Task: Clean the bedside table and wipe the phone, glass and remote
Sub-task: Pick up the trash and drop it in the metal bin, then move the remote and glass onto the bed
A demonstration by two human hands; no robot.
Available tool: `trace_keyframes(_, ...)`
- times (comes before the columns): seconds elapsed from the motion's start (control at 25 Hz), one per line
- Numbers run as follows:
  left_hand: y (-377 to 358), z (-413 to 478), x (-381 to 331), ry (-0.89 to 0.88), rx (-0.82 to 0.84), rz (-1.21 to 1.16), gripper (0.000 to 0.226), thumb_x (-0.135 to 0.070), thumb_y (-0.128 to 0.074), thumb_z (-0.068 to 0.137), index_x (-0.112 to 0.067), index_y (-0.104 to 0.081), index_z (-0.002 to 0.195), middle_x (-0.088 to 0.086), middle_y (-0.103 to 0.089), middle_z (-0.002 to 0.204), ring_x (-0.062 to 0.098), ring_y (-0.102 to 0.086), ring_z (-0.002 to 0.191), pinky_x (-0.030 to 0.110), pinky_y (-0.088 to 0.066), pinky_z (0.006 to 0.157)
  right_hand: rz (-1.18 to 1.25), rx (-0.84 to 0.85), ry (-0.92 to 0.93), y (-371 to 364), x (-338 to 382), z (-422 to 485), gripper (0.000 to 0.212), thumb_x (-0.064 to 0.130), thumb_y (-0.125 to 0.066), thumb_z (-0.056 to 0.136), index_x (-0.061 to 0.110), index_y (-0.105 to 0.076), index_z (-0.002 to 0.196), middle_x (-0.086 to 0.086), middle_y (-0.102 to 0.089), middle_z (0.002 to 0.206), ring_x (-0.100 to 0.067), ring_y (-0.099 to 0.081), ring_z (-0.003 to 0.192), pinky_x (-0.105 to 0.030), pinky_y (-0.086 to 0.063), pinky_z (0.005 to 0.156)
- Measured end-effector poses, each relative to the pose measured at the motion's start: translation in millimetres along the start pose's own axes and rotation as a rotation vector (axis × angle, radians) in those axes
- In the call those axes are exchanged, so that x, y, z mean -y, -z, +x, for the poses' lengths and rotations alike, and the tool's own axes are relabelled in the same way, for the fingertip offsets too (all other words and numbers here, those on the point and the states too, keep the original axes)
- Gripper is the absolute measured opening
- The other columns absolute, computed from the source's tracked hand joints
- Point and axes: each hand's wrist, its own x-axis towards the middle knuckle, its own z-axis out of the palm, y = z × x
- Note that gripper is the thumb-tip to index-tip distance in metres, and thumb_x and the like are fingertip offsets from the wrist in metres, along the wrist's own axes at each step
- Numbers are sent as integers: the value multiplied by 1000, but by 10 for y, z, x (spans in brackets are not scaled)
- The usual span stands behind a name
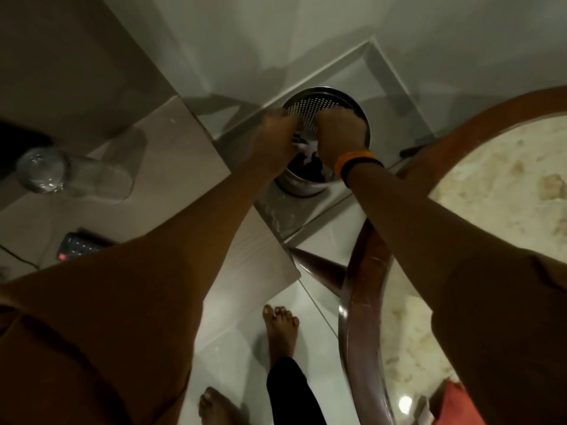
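Observation:
Both my hands hover over a perforated steel bin (352,101) in the corner of the floor. My left hand (276,133) and my right hand (337,139) have curled fingers and seem to pinch a small white-and-dark crumpled scrap (305,145) between them. The pale bedside table (171,167) lies to the left, under my left arm. On it are a clear glass (73,174) and, nearer me, a dark remote (79,245) partly hidden by my sleeve. I see no phone for certain.
A round table with a marble top (506,194) and wooden rim (362,302) crowds the right side. A dark shape (18,142) sits behind the glass. My bare feet (280,329) stand on white tiles. A red item (457,403) lies bottom right.

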Motion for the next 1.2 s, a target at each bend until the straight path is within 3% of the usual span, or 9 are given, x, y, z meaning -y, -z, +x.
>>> trace_keyframes(0.08,100,-168,37,24,-34,-9,29,-23,-68,93,-14,-66,121,12,-67,122,27,-64,111,26,-43,80,-3,-21,-32,8,10,-22,37,16,-68,93,7,-60,128,-23,-57,133,-43,-52,127,-54,-51,98)
trace_keyframes(0.28,584,-1140,155,121,-277,-139,40,-6,-74,86,-8,-68,126,18,-58,137,36,-50,130,41,-49,103,185,-152,-18,117,147,-322,29,16,-60,96,11,-64,124,-18,-58,135,-39,-54,125,-49,-52,94)
trace_keyframes(0.4,805,-1913,365,266,-355,-201,42,-9,-75,86,-13,-67,127,13,-56,140,30,-49,131,34,-44,105,352,-176,115,156,585,-817,26,16,-55,97,8,-68,119,-18,-62,130,-35,-60,118,-44,-51,95)
trace_keyframes(0.52,995,-2604,797,398,-375,-97,44,-9,-76,83,-14,-67,127,10,-59,137,32,-48,132,43,-49,104,441,-87,338,76,1176,-1249,32,16,-60,93,11,-66,124,-13,-64,127,-31,-62,114,-40,-51,95)
trace_keyframes(0.64,1135,-3044,1270,399,-190,68,59,-9,-76,82,-15,-59,139,17,-52,148,43,-35,146,62,-40,112,562,37,419,-14,1839,-1319,59,22,-72,86,21,-52,141,-7,-60,135,-21,-65,110,-36,-54,94)
trace_keyframes(0.76,1072,-3214,1621,232,56,121,78,-11,-72,85,-29,-41,155,13,-31,164,40,-13,156,61,-19,124,693,129,335,-90,2459,-1141,95,35,-84,76,29,-28,153,-5,-43,152,-20,-57,123,-39,-54,98)
trace_keyframes(0.84,999,-3264,1730,91,74,231,76,-17,-76,83,-33,-46,151,11,-39,160,39,-26,152,59,-25,122,789,80,295,-152,2795,-1014,102,45,-87,67,29,-29,150,-5,-44,151,-22,-53,129,-34,-53,98)
trace_keyframes(0.96,879,-3363,1694,115,-51,331,59,-34,-81,79,-31,-62,134,11,-56,143,37,-52,133,57,-42,110,840,-57,276,-129,3033,-967,64,30,-88,71,18,-56,125,3,-64,116,-15,-63,105,0,-44,73)
trace_keyframes(1.2,613,-4700,1549,527,-252,97,72,-58,-78,72,-27,-56,133,3,-68,122,28,-71,98,42,-57,77,514,24,352,-149,3088,-1781,47,40,-83,71,20,-65,110,8,-70,88,-12,-67,82,-10,-40,61)
